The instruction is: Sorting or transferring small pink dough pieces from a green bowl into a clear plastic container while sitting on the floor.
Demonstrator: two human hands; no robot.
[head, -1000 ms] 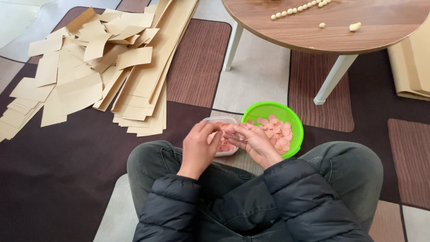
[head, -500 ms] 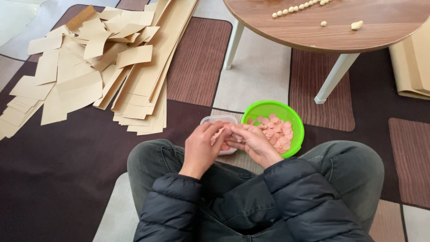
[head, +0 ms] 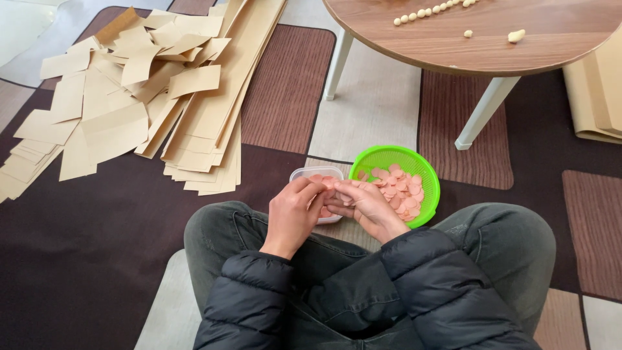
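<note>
I sit cross-legged on a carpet. My left hand [head: 293,214] and my right hand [head: 364,206] meet in front of my knees, fingertips pinched together on a small pink round slice [head: 327,185]. Under the hands stands a small clear plastic tub [head: 306,174], partly hidden by them. Just to its right, a green plastic colander [head: 424,175] holds several pink round slices [head: 400,191].
A heap of tan cardboard strips and pieces [head: 149,97] lies on the patterned carpet [head: 285,91] at the left. A round wooden table [head: 518,45] with white legs stands at the top right, with small pale dough balls [head: 427,11] on it. More tan sheets [head: 599,91] lie at the far right.
The hands have stayed over the tub, with only small finger movements on the pink slice. Nothing else has moved.
</note>
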